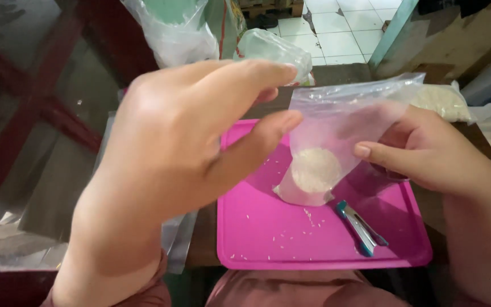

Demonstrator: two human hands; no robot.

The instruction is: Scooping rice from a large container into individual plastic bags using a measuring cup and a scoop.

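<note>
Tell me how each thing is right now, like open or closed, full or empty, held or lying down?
small clear bag: held up over the tray, a little rice at its bottom.
left hand: raised, fingers loosely curled, holding a clear plastic cup.
right hand: gripping the bag's side.
pink tray: lying flat, loose rice grains scattered on it.
teal stapler: lying on the tray, untouched.
second bag of rice: lying behind, filled.
</note>
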